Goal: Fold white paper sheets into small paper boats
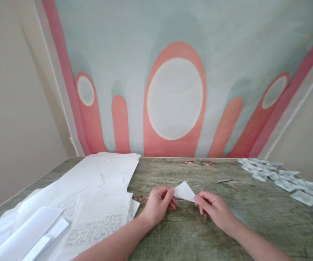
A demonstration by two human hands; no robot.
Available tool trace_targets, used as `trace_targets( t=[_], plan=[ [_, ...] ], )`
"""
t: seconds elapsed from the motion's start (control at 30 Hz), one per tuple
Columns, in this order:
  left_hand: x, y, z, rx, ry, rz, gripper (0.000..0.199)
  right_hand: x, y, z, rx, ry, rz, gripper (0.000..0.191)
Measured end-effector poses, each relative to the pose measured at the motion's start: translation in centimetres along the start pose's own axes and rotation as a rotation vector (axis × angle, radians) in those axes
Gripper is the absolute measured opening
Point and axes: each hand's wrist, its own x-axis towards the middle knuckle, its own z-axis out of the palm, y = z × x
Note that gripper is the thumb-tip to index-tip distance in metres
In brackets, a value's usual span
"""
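A small piece of white paper folded into a triangle (184,191) is held up just over the table, its peak pointing away from me. My left hand (160,203) pinches its left corner between thumb and fingers. At the right corner, the thumb and fingertips of my right hand (213,209) are closed on the same paper. Its lower corners are partly hidden by my fingers.
On the left lie loose white sheets (102,170), some with handwriting (96,228), and folded paper strips (33,232). Several folded paper pieces (284,186) stand in rows at the right edge of the wood-patterned table (189,239). A coral-patterned backdrop (175,145) rises behind.
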Motion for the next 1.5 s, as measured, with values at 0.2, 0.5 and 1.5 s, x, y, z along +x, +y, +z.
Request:
trace_targets(
  t=[0.2, 0.5, 1.5],
  plan=[
    [0.17, -0.18, -0.23, -0.03, -0.015, 0.022, 0.04, 0.05, -0.11, 0.12, 0.172, -0.01, 0.037, 0.034],
    [0.21, -0.38, -0.2, 0.005, -0.07, -0.02, 0.039, 0.12, 0.36, 0.24, 0.192, 0.024, 0.046, 0.031],
    [0.17, -0.16, -0.1, -0.052, -0.047, -0.069, 0.041, 0.33, 0.65, 0.19, 0.175, 0.137, 0.063, 0.037]
  ],
)
